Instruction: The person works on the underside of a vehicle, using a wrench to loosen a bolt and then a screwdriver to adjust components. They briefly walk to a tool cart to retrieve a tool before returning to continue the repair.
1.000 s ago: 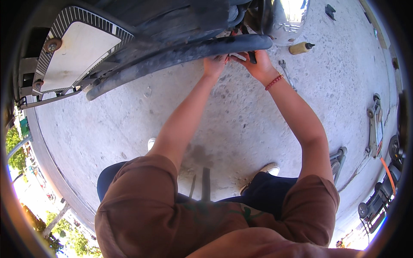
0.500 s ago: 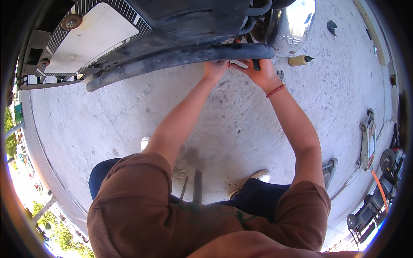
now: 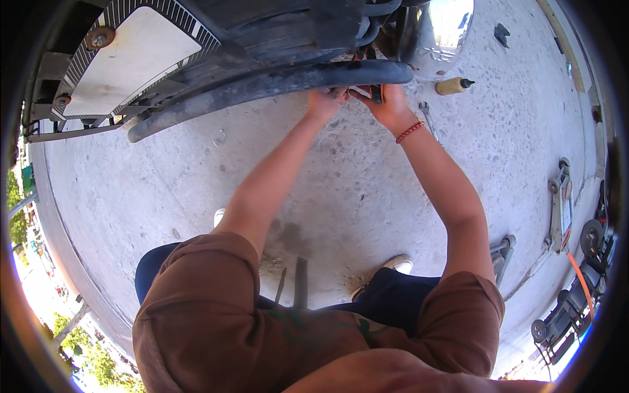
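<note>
A thick, scuffed dark bar (image 3: 262, 85) curves along the underside of a vehicle. Under its right end my left hand (image 3: 324, 103) is closed with fingertips pinched; what they hold is too small and partly hidden. My right hand (image 3: 393, 107), just to its right, is closed around a black handle-like piece (image 3: 375, 94) that runs up behind the bar. The fingertips of both hands nearly meet. Something red (image 3: 358, 56) shows above the bar among dark hoses. A metal wrench (image 3: 427, 118) lies on the concrete beside my right wrist.
A yellowish bottle with a black nozzle (image 3: 453, 86) lies near a shiny metal cylinder (image 3: 436, 39). A black scrap (image 3: 502, 35) lies farther back. At right are a wheeled floor jack (image 3: 561, 203) and an orange hose (image 3: 580, 281). A white panel (image 3: 134, 62) hangs upper left.
My right hand has shifted slightly left with the black piece, its fingers closing in nearer my left hand. The wrench beside my right wrist shows more fully. The view has shifted a little.
</note>
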Motion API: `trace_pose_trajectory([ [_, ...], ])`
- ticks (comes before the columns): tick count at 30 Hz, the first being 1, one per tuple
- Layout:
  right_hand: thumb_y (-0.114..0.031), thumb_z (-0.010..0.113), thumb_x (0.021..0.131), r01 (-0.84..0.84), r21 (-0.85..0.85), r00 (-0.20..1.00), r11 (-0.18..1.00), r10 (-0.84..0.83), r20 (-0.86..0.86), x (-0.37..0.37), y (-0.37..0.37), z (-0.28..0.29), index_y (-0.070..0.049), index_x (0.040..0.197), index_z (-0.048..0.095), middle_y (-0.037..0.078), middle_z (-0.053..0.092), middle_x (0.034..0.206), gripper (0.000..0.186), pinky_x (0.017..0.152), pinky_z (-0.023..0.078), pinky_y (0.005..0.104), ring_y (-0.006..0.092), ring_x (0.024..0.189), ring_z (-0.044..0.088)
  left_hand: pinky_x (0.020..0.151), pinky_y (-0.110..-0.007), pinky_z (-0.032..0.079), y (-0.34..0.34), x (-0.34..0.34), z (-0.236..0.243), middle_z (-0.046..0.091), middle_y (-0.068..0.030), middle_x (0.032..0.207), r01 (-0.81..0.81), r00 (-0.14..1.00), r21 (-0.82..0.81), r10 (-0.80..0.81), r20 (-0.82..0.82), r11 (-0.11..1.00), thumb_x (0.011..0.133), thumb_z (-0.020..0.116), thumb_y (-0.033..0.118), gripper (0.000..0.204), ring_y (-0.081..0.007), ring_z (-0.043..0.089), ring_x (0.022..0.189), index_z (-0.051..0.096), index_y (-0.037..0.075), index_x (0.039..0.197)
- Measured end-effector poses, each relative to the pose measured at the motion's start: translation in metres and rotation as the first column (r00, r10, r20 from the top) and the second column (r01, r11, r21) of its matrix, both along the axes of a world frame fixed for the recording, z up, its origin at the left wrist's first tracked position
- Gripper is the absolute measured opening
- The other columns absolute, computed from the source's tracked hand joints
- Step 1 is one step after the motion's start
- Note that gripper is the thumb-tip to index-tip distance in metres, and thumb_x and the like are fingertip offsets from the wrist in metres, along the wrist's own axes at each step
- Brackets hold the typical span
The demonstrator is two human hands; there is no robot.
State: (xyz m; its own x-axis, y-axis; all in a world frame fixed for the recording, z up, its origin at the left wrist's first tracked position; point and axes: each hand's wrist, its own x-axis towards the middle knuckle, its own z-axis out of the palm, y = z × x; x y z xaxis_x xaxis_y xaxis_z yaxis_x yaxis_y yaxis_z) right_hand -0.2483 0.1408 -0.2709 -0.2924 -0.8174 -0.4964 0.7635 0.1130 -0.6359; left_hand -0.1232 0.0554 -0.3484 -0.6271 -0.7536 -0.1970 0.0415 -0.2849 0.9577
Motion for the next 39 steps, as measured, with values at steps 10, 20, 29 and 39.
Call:
trace_pose_trajectory([
  [10, -0.035, 0.063, 0.089, 0.029, -0.071, 0.981, 0.997, -0.042, -0.188, -0.006, -0.019, -0.057, -0.016, 0.110, 0.061, 0.005, 0.064, 0.112, 0.028, 0.091, 0.047, 0.0443, 0.0204, 0.102, 0.060, 0.056, -0.026, 0.047, -0.010, 0.006, 0.029, 0.062, -0.0050, 0.074, 0.215, 0.963, -0.244, -0.164, 0.213, 0.946, 0.096, 0.058, 0.018, 0.021, -0.0117, 0.060, 0.065, 0.060, -0.001, 0.090],
  [20, -0.021, 0.065, 0.087, -0.002, -0.135, 0.988, 0.991, 0.023, 0.152, -0.008, -0.022, -0.057, -0.008, 0.105, 0.060, 0.009, 0.065, 0.102, 0.023, 0.077, 0.050, 0.0408, 0.0204, 0.090, 0.062, 0.055, -0.029, 0.048, -0.011, 0.035, -0.005, 0.064, -0.0102, 0.086, -0.021, 0.981, -0.286, 0.075, 0.180, 0.958, 0.101, 0.046, 0.022, 0.026, -0.0137, 0.060, 0.057, 0.060, 0.001, 0.104],
  [29, -0.026, 0.062, 0.086, 0.112, 0.048, 0.371, 0.993, 0.003, -0.929, 0.004, -0.037, -0.069, -0.007, 0.101, 0.066, 0.009, 0.068, 0.102, 0.025, 0.079, 0.049, 0.0370, 0.0233, 0.094, 0.063, 0.056, -0.033, 0.048, -0.003, 0.052, -0.015, 0.062, -0.0057, 0.061, 0.200, 0.852, -0.449, 0.071, 0.519, 0.871, 0.099, 0.045, 0.045, 0.043, -0.0165, 0.062, 0.055, 0.066, 0.007, 0.096],
  [39, -0.045, 0.069, 0.071, 0.427, 0.421, -0.092, 0.800, 0.502, -0.860, 0.009, -0.018, -0.016, -0.016, 0.102, 0.068, 0.008, 0.070, 0.099, 0.042, 0.079, 0.052, 0.0395, 0.0290, 0.093, 0.065, 0.067, -0.032, 0.049, 0.035, 0.026, 0.008, 0.070, -0.0050, 0.074, 0.240, 0.888, -0.325, -0.071, 0.454, 0.915, 0.100, 0.041, 0.048, 0.045, -0.0196, 0.067, 0.069, 0.060, 0.008, 0.105],
])
